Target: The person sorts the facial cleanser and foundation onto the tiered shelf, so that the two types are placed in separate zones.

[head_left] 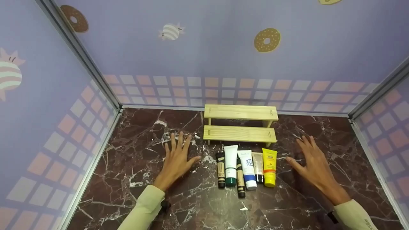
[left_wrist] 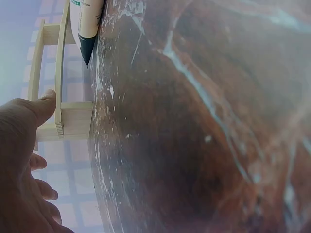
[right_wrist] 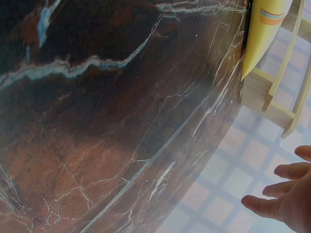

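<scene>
My left hand (head_left: 177, 161) lies over the dark marbled tabletop with fingers spread, holding nothing. On the other side, my right hand (head_left: 314, 166) is likewise spread and holds nothing. Between them several cosmetic tubes lie side by side: a black-and-beige tube (head_left: 221, 171), a white tube with a green cap (head_left: 231, 163), a longer black-and-beige tube (head_left: 240, 180), a white tube with a blue band (head_left: 247, 167), a small beige tube (head_left: 258, 166) and a yellow tube (head_left: 270, 166). Behind the tubes stands a two-step wooden rack (head_left: 239, 133); its steps carry nothing.
The marbled table (head_left: 134, 166) is bounded by a purple back wall (head_left: 217, 57) with pink and white squares. Side panels rise at left (head_left: 57, 95) and right (head_left: 386, 121), joined by grey metal corner strips.
</scene>
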### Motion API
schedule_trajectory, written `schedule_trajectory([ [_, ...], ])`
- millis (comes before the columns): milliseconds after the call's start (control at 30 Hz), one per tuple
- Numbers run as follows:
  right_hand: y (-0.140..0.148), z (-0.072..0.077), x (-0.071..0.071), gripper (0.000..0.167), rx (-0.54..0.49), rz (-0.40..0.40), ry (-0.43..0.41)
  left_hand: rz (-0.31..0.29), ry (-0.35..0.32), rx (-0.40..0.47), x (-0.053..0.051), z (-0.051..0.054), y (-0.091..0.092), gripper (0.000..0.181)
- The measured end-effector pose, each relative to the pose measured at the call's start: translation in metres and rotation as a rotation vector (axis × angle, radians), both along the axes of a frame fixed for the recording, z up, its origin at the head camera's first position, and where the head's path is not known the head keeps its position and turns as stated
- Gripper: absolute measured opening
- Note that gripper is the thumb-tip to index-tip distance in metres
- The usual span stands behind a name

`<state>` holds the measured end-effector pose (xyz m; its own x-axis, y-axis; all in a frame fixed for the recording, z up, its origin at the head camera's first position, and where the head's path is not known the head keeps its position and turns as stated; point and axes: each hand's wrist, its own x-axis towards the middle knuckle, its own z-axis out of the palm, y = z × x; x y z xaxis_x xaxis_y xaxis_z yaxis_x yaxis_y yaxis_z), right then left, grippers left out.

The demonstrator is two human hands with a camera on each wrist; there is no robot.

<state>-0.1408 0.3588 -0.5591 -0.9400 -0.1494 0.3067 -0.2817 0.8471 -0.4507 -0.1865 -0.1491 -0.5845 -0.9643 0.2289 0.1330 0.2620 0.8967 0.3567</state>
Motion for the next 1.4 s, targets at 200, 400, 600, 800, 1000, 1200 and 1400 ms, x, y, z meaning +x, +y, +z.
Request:
schedule_trajectory([
  [200, -0.002, -0.004, 0.003, 0.082, -0.011, -0.005, 0.031, -0.011, 0.003, 0.069, -0.001, -0.004, 0.006, 0.098],
  [400, -0.005, -0.008, 0.004, 0.076, -0.022, -0.008, 0.047, -0.019, -0.017, 0.165, -0.004, -0.007, 0.015, 0.093],
  [600, -0.012, -0.013, 0.004, 0.072, -0.045, 0.004, 0.036, -0.035, -0.018, 0.304, -0.007, -0.013, 0.022, 0.085],
  [800, -0.019, -0.019, 0.006, 0.069, -0.078, 0.016, 0.023, -0.046, 0.008, 0.48, -0.013, -0.018, 0.03, 0.08],
  [1000, -0.027, -0.023, 0.006, 0.067, -0.107, 0.007, -0.024, -0.045, 0.058, 0.632, -0.021, -0.03, 0.037, 0.078],
  [1200, -0.035, -0.029, 0.004, 0.063, -0.121, 0.014, -0.07, -0.003, 0.107, 0.693, -0.024, -0.036, 0.044, 0.069],
  [1400, -0.041, -0.031, 0.003, 0.063, -0.153, -0.02, -0.185, 0.047, 0.097, 0.721, -0.024, -0.031, 0.051, 0.065],
])
